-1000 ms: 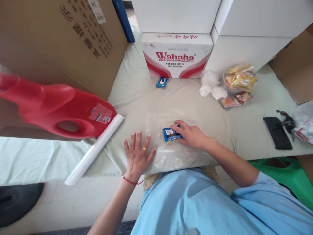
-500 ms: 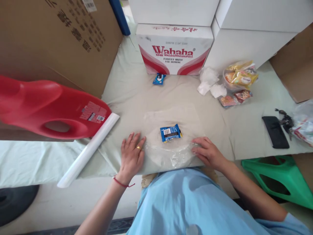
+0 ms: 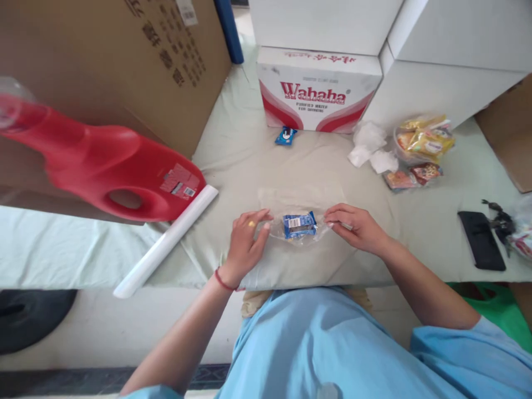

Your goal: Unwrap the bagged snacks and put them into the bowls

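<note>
Pinching the clear film [image 3: 277, 228] at either side with my left hand [image 3: 248, 237] and right hand [image 3: 358, 228], I'm framing the blue packet [image 3: 300, 225], which is lying between them; pulling unevenly, I'd be risking tearing the film or shifting the packet.

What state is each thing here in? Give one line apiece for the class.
Left hand: pinching the clear film
Right hand: pinching its right side
Clear film: creased, held at both sides
Barcoded blue packet: flat, barcode up
Far blue packet: lying by the Wahaha carton
Wahaha carton: top closed
Red jug: capped
White roll: lying slantwise
Smartphone: flat, dark
Tissues: crumpled
Tub: full of snack packets
</note>
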Tool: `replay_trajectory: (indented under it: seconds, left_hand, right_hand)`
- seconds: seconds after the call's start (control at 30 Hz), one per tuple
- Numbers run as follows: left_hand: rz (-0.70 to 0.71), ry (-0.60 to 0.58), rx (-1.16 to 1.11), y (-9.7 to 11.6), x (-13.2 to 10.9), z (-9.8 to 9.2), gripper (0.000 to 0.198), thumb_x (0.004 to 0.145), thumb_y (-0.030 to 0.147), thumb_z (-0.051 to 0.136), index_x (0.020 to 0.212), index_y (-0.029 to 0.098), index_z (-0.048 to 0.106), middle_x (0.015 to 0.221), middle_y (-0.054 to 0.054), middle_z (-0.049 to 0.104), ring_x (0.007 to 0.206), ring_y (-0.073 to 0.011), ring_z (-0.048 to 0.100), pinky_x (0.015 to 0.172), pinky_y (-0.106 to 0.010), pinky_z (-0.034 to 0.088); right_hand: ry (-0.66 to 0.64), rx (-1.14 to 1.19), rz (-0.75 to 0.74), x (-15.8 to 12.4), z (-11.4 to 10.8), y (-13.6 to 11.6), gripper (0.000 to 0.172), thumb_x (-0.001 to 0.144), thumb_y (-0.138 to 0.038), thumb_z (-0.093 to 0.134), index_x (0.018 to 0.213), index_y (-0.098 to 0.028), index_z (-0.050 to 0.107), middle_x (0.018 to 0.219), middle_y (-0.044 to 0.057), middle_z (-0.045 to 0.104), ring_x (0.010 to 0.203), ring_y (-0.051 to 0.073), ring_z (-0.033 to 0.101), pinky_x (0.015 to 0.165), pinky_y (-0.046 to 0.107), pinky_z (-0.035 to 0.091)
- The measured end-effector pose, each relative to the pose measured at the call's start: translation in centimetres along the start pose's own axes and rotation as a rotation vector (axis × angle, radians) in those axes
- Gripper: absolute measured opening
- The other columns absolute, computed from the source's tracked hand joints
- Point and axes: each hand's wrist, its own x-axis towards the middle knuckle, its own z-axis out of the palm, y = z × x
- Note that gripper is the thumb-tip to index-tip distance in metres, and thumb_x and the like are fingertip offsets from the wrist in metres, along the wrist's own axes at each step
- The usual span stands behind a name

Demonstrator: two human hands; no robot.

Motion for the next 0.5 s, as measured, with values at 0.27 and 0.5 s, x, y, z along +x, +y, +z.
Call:
replay_trajectory:
  seconds: [0.27,0.5]
  left_hand:
    - [-0.168,-0.254,-0.077,-0.5,4.9,2.2,0.027,0.092,0.042,0.066,0.108,0.023,0.075,0.094,-0.006,0.077,0.103,-0.028,0.067,0.102,-0.046,0.044]
    - [-0.432,0.105,-0.427,-2.5,2.2,1.7,0.035,0.09,0.054,0.062,0.091,0.02,0.069,0.082,-0.001,0.069,0.076,-0.0164,0.06,0.076,-0.029,0.047]
  right_hand:
    - [0.013,0.02,0.104,-1.1,-0.1,0.6,0.018,0.104,-0.025,0.056,0.109,-0.024,0.073,0.107,0.008,0.076,0.096,0.018,0.074,0.085,0.03,0.058]
    - [0.045,0.056,0.291,-0.2,-1.0,2.0,0.02,0.1,-0.034,0.061,0.1,-0.021,0.076,0.101,0.007,0.074,0.082,0.016,0.068,0.074,0.027,0.052]
